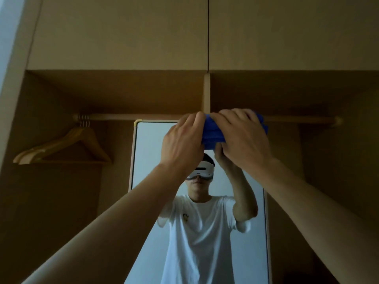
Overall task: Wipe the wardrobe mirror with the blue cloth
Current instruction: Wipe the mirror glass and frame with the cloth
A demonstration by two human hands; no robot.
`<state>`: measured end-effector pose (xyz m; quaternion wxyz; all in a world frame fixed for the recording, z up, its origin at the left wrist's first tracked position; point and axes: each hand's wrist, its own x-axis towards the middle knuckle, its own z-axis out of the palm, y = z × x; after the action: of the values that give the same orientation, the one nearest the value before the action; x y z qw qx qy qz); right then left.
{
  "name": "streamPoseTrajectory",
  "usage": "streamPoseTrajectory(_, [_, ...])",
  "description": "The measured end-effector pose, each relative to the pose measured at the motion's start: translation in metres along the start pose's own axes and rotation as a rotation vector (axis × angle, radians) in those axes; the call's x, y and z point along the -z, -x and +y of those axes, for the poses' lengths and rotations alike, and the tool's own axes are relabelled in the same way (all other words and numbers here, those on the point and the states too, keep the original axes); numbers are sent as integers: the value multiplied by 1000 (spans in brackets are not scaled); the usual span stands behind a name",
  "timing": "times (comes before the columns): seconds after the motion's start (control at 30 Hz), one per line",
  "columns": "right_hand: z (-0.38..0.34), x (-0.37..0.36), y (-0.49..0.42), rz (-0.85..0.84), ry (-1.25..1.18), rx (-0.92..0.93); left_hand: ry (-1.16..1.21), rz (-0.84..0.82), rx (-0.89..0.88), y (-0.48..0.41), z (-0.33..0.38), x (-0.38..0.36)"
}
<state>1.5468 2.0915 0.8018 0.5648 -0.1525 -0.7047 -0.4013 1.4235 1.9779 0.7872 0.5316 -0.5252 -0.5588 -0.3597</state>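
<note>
As the left hand [184, 138] and right hand [241, 138] are gripping the bunched blue cloth [213, 133] crosswise at the top of the mirror [151, 148], the glass is all lying below them.

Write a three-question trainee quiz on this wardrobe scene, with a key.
1. True or false: the left hand and the right hand both hold the blue cloth.
2. Multiple choice: which part of the mirror is the cloth nearest? A) top edge B) bottom edge C) lower left corner
3. Fill in: the hangers hang at the ___ end of the rail.
Key: 1 true; 2 A; 3 left.
</note>
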Motion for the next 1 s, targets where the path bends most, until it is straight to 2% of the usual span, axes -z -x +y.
streamPoseTrajectory(0.2, [9,-9,0,-81,-107,-23,-9,-50,7,-8,-1,-17])
streamPoseTrajectory(0.4, [10,-13,1,-113,-214,-81,23,-14,14,-6,-3,-26])
streamPoseTrajectory(0.67, [5,-10,4,-169,-228,-134,54,-2,35,-1,-2,-28])
streamPoseTrajectory(1.0, [-14,-12,61,-184,-293,-139,123,-18,68,58,14,-35])
